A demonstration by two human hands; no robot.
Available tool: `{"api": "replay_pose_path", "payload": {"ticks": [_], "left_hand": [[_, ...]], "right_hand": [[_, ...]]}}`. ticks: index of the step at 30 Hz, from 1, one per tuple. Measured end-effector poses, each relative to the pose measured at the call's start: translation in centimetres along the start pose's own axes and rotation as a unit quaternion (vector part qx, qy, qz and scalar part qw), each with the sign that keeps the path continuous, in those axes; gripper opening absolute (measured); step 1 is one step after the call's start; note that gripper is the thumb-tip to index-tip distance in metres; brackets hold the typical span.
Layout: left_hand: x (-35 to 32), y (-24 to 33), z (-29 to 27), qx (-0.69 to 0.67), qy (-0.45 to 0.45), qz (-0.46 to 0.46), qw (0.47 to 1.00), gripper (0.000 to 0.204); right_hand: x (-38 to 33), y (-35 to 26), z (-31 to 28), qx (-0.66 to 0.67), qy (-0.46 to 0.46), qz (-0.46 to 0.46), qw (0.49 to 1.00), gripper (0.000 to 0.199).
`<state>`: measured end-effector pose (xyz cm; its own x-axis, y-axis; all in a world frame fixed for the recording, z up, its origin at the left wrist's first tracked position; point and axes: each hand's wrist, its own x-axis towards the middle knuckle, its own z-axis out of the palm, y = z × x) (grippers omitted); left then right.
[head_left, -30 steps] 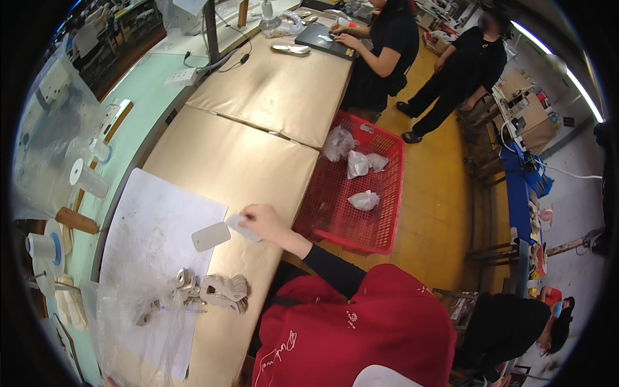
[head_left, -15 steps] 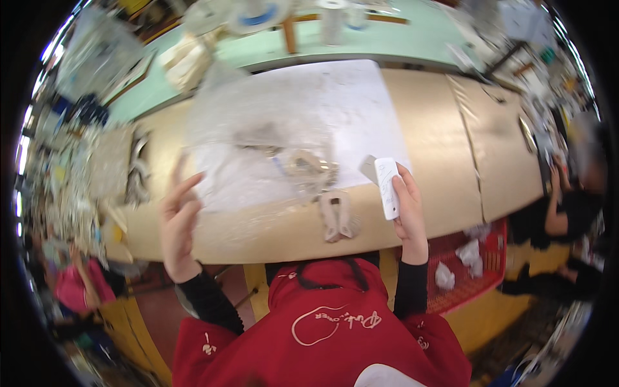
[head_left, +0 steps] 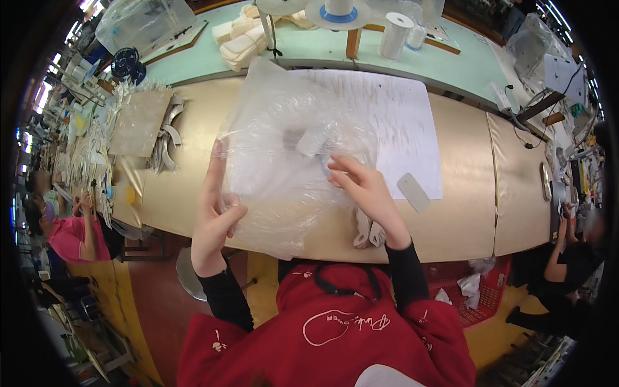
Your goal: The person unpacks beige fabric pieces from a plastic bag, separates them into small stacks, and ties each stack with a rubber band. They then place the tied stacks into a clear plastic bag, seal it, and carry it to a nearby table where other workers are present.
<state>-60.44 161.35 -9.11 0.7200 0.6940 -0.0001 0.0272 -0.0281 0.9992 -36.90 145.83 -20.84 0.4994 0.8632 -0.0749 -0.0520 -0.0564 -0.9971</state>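
Both hands (head_left: 216,222) (head_left: 361,187) raised, pinching clear plastic bag (head_left: 284,161).

A big white paper sheet (head_left: 393,122) lies on the tan counter (head_left: 477,193), with a small pale rectangular card (head_left: 413,192) sitting at its lower right corner. Up on the green shelf behind there's a white thread spool (head_left: 394,36), a stack of cream foam-looking pieces (head_left: 245,39) and a clear plastic box (head_left: 143,23). A red basket (head_left: 477,293) with crumpled white scraps sits on the floor to the right, and a pile of curved pale strips (head_left: 164,138) lies at the left of the counter.
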Motion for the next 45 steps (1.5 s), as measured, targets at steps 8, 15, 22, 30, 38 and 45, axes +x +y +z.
{"api": "replay_pose_path", "payload": {"ticks": [8,15,22,30,38,45], "left_hand": [[2.5,-0.9,0.9,-0.052,0.059,0.051,0.996,0.101],[3.2,0.3,1.1,-0.061,0.111,0.082,0.989,0.099],[2.3,0.6,-0.4,-0.079,0.156,0.083,0.981,0.098],[1.6,0.5,-0.3,-0.094,0.1,0.072,0.988,0.102],[2.2,1.2,2.6,-0.059,0.019,0.071,0.996,0.108],[1.1,0.8,2.7,-0.013,0.008,0.099,0.995,0.104]], "right_hand": [[-11.9,6.2,-0.6,-0.455,0.187,0.013,0.871,0.076],[-9.0,4.5,-2.4,-0.137,0.271,-0.003,0.953,0.064],[-2.1,3.3,-0.3,-0.55,0.236,-0.133,0.79,0.074],[-2.5,7.7,-2.2,-0.271,0.24,-0.023,0.932,0.083],[-6.3,1.3,-6.9,0.159,0.018,-0.174,0.972,0.089],[3.3,-4.7,2.9,-0.117,-0.124,-0.129,0.977,0.1]]}}
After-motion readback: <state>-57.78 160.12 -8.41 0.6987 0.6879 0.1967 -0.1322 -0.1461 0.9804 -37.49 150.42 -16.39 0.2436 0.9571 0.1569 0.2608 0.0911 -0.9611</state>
